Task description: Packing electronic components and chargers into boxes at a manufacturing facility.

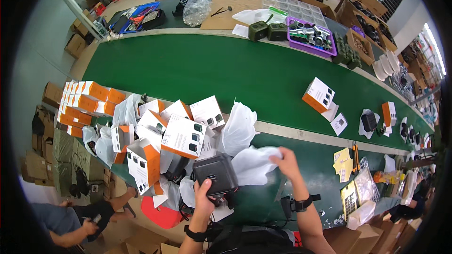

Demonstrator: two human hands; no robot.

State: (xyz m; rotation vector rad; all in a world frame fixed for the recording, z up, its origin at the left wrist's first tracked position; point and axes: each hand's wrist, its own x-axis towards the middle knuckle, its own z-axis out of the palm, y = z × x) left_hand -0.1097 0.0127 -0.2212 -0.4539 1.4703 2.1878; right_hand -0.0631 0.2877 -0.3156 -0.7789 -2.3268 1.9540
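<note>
A black, square-faced device [220, 171] with rounded corners is gripped along its near side by my left hand [203, 198], the thumb lying over its face. To its right, my right hand [286, 163] pinches the edge of a thin white bag [254, 165] and stretches it sideways; the bag's left end reaches the device. Just beyond stands a puffed white bag [238, 129], its contents hidden. Left of the device, white-and-orange printed boxes [183, 135] lie heaped with more bags and dark devices, partly covering one another.
Stacked orange-and-white boxes [89, 98] rise at the left end. A green conveyor belt [197, 61] crosses beyond, carrying a box [319, 94] and a bagged device [368, 121]. A purple basket [310, 37] stands across it. Orange-handled tools [355, 155] lie right; another person [66, 221] sits lower left.
</note>
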